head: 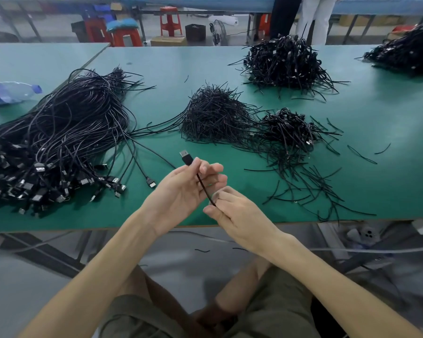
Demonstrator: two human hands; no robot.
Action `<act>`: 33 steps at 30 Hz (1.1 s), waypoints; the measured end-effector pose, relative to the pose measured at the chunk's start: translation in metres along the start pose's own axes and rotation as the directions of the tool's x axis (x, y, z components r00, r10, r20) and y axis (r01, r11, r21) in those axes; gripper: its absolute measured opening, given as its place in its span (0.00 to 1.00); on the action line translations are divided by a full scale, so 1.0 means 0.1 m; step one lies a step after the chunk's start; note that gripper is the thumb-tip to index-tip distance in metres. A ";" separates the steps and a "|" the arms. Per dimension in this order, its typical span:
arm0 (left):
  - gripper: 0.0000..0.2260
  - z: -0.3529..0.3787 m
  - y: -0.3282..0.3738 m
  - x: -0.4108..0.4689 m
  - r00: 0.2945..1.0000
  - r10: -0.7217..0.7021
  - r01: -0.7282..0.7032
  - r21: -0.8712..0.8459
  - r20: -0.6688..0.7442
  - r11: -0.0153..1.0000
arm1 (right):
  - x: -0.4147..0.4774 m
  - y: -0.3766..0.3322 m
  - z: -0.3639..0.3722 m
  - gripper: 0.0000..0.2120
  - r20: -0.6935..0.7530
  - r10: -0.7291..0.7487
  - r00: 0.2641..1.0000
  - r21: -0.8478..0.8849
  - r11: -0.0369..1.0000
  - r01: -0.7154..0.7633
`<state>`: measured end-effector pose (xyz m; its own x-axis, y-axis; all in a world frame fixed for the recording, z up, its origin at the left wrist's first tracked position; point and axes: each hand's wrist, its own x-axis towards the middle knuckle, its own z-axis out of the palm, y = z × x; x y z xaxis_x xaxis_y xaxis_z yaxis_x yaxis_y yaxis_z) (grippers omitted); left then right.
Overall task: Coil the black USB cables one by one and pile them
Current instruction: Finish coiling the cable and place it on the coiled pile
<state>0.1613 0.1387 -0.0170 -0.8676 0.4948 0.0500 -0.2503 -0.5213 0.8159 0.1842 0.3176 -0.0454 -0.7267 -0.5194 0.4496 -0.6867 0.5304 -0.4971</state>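
My left hand pinches a black USB cable just below its plug, which sticks up above the fingers. My right hand grips the same cable lower down, near the table's front edge; the rest of the cable is hidden behind my hands. A big heap of loose black USB cables lies on the left of the green table. A small pile of coiled cables sits to the right of centre. A mound of short black ties lies in the middle.
A larger pile of coiled cables sits at the back, another pile at the far right. Loose ties are scattered on the right. A plastic bottle lies at the left edge. Red stools and people's legs stand beyond the table.
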 end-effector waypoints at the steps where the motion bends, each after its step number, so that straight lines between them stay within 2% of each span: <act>1: 0.13 0.03 0.03 -0.01 1.000 0.007 -0.007 -0.004 0.019 1.000 | -0.01 0.00 0.00 0.21 0.028 0.044 0.999 0.075 0.996 -0.046; 3: 0.14 0.12 0.08 -0.04 0.998 0.001 0.000 -0.017 0.058 1.000 | -0.01 0.00 -0.04 0.24 0.084 0.119 0.989 0.168 0.977 -0.132; 5: 0.16 0.22 0.13 -0.08 0.995 -0.015 0.013 0.022 0.098 1.000 | 0.00 0.03 -0.08 0.26 0.147 0.119 0.982 0.120 0.983 -0.137; 7: 0.17 0.27 0.20 -0.14 0.988 -0.031 0.001 0.196 0.151 0.981 | 0.01 0.07 -0.13 0.26 0.179 0.046 0.983 0.001 0.999 -0.047; 8: 0.18 0.28 0.23 -0.16 0.983 -0.054 -0.012 0.348 0.178 0.937 | 0.02 0.10 -0.16 0.26 0.160 -0.013 0.987 -0.076 0.997 0.025; 9: 0.19 0.28 0.25 -0.19 0.976 -0.096 -0.026 0.538 0.198 0.842 | 0.03 0.14 -0.21 0.26 0.131 -0.081 0.988 -0.182 0.978 0.104; 11: 0.19 0.27 0.22 -0.21 0.960 -0.233 -0.024 0.870 0.158 0.493 | 0.08 0.22 -0.31 0.22 0.096 -0.155 0.983 -0.396 0.900 0.181; 13: 0.16 0.23 0.14 -0.19 0.953 -0.303 0.051 0.986 0.000 0.160 | 0.15 0.27 -0.36 0.21 0.099 -0.047 0.994 -0.440 0.894 0.086; 15: 0.13 0.14 0.03 -0.15 0.976 -0.198 0.075 0.992 -0.094 -0.100 | 0.18 0.27 -0.37 0.21 0.063 0.072 0.995 -0.249 0.967 -0.054; 16: 0.11 0.09 -0.01 -0.12 0.989 -0.109 0.083 0.982 -0.102 -0.172 | 0.19 0.24 -0.35 0.22 0.043 0.126 0.991 -0.094 0.988 -0.122; 17: 0.11 0.05 -0.04 -0.11 0.996 -0.023 0.082 0.980 -0.088 -0.182 | 0.19 0.20 -0.32 0.23 0.025 0.182 0.983 0.078 0.980 -0.184; 18: 0.11 0.03 -0.05 -0.09 0.997 0.057 0.066 0.990 -0.059 -0.126 | 0.20 0.15 -0.29 0.23 0.008 0.232 0.973 0.243 0.943 -0.227; 19: 0.11 0.01 -0.07 -0.08 0.991 0.128 0.039 0.999 -0.037 -0.008 | 0.21 0.09 -0.26 0.24 -0.005 0.271 0.963 0.387 0.888 -0.248; 21: 0.12 0.00 -0.10 -0.08 0.977 0.202 -0.008 0.944 -0.062 0.330 | 0.24 -0.01 -0.19 0.25 -0.018 0.317 0.948 0.601 0.762 -0.243; 23: 0.17 0.05 -0.13 -0.09 0.973 0.198 -0.045 0.747 -0.117 0.663 | 0.26 -0.08 -0.12 0.25 -0.015 0.330 0.944 0.700 0.677 -0.225; 25: 0.21 0.10 -0.18 -0.09 0.975 0.153 -0.066 0.451 -0.160 0.890 | 0.26 -0.13 -0.02 0.24 0.002 0.305 0.952 0.711 0.670 -0.215; 26: 0.22 0.14 -0.19 -0.08 0.975 0.141 -0.080 0.324 -0.170 0.943 | 0.26 -0.15 0.03 0.24 0.015 0.289 0.957 0.687 0.693 -0.219; 28: 0.22 0.20 -0.12 -0.06 0.965 0.154 -0.133 0.112 -0.211 0.985 | 0.23 -0.17 0.12 0.23 0.044 0.263 0.964 0.597 0.767 -0.237; 31: 0.18 0.19 0.16 -0.10 0.946 0.139 -0.202 -0.196 -0.294 0.960 | 0.15 -0.06 0.15 0.24 0.112 0.252 0.961 0.444 0.853 -0.275; 32: 0.18 0.16 0.26 -0.13 0.951 0.127 -0.195 -0.227 -0.283 0.954 | 0.13 0.01 0.12 0.24 0.133 0.252 0.959 0.385 0.878 -0.284; 33: 0.19 0.11 0.33 -0.17 0.958 0.124 -0.173 -0.173 -0.260 0.970 | 0.12 0.09 0.08 0.25 0.150 0.254 0.955 0.327 0.899 -0.291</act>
<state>0.1732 0.1210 0.0155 -0.9737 0.2280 -0.0004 -0.1669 -0.7114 0.6827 0.1694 0.3107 -0.0497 -0.8659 -0.4619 0.1917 -0.3997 0.4087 -0.8205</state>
